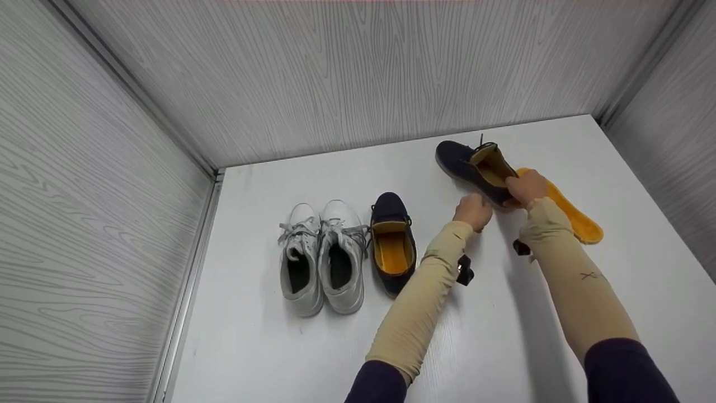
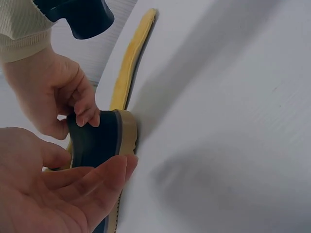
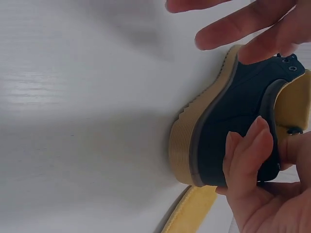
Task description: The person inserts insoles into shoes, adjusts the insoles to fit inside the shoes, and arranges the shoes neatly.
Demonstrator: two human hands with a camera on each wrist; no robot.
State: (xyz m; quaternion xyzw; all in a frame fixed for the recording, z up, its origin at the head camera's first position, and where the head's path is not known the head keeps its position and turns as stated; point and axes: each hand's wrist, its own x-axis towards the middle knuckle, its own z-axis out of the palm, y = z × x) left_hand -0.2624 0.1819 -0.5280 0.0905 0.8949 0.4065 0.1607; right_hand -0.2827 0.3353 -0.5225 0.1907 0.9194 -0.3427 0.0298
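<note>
A navy loafer [image 1: 461, 163] with a tan sole and yellow lining lies at the back right of the white table. Its heel end is pinched by my right hand [image 1: 527, 188], thumb inside the opening and fingers on the outer back, as the right wrist view shows. My left hand [image 2: 58, 194] is beside the shoe with fingers loosely extended, gripping nothing; the right wrist view has those fingers [image 3: 228, 34] close to the shoe's side. Whether they touch it I cannot tell. A loose yellow insole [image 1: 582, 221] lies flat just right of the shoe, partly hidden by my right hand.
The matching navy loafer [image 1: 389, 206] stands left of my forearms with a yellow insole [image 1: 393, 252] inside. Left of it is a pair of white lace-up sneakers [image 1: 342, 280]. Grey wood-grain walls [image 1: 358, 78] bound the white table [image 1: 251, 347] at the back and sides.
</note>
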